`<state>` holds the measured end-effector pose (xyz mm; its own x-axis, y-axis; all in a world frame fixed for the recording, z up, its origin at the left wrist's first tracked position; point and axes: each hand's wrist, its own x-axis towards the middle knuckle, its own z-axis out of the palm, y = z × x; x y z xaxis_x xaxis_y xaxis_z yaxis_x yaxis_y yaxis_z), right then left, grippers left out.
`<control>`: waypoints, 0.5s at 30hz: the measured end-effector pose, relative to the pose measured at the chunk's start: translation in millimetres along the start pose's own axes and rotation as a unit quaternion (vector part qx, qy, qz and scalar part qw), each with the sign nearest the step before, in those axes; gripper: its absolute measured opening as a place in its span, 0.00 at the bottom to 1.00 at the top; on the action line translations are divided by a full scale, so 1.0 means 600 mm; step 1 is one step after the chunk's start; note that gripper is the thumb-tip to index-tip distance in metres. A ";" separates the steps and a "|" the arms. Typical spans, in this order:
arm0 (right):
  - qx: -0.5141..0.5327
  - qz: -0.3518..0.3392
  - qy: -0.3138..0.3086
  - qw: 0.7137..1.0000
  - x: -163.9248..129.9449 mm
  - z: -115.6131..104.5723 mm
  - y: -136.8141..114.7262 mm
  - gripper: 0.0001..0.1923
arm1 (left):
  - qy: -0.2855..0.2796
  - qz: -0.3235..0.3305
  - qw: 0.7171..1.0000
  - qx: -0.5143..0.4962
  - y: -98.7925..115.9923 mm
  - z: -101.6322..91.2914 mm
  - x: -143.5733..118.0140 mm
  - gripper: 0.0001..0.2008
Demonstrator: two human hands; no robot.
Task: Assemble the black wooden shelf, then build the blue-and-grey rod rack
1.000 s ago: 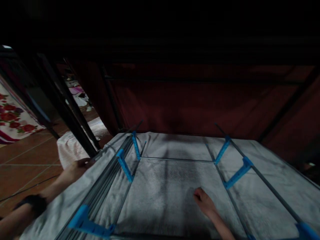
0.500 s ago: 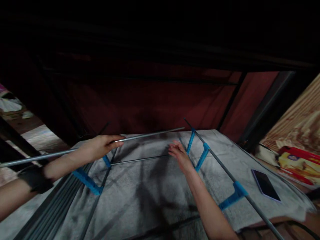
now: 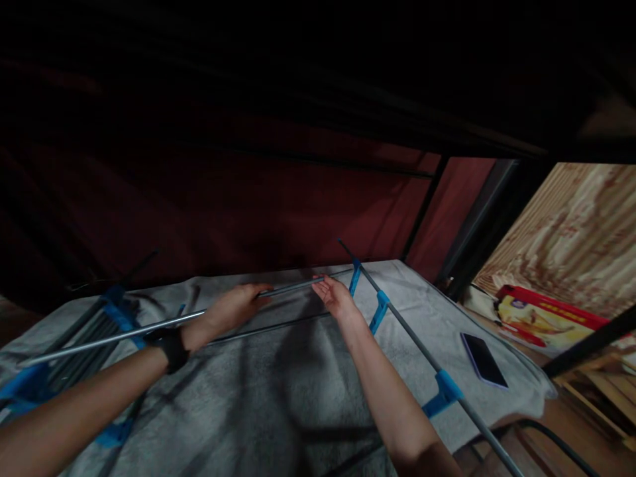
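Because its length runs well past the grip on both sides, one loose metal tube (image 3: 134,331) appears to be held near its middle for balance, raised above the grey blanket (image 3: 417,295).

Left hand (image 3: 241,305), one: wrapped firmly round the tube. Black wristband (image 3: 173,350), one: worn on that arm.

Right hand (image 3: 335,297), one: partly opened, its fingers met by the tube's far portion, seemingly for guidance; whether they are closed on it cannot be told.

Side rail (image 3: 415,339), one, at right: carried by three visible blue plastic brackets (image 3: 442,394), by which it is evidently kept raised.

Crossbar (image 3: 278,326), one: laid low across the blanket.

Tube bundle (image 3: 84,363), one: stowed side by side at left, exact count obscured, near at least two left-side brackets (image 3: 118,308).

Smartphone (image 3: 483,361), one: laid flat beyond the rail, probably to be kept clear.

Red-and-yellow box (image 3: 546,318), one: placed past the blanket's edge.
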<state>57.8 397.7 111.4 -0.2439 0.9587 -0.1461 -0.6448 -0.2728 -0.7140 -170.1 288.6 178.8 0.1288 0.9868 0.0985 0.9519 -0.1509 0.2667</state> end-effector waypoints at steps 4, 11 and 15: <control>0.006 -0.004 0.018 1.000 0.012 -0.004 0.003 0.06 | -0.002 0.050 0.999 -0.011 0.032 0.030 0.056 0.22; -0.022 0.014 0.003 1.000 0.007 -0.031 -0.020 0.03 | 0.030 0.076 0.996 0.038 0.075 0.070 0.103 0.20; -0.119 -0.036 0.007 0.992 -0.008 -0.062 -0.020 0.07 | 0.035 0.067 0.996 0.037 0.071 0.080 0.105 0.22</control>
<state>93.9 399.6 95.3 -0.1932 0.9763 -0.0974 -0.4705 -0.1793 -0.8640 -108.2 347.2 150.3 0.2383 0.9512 0.1958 0.9460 -0.2729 0.1747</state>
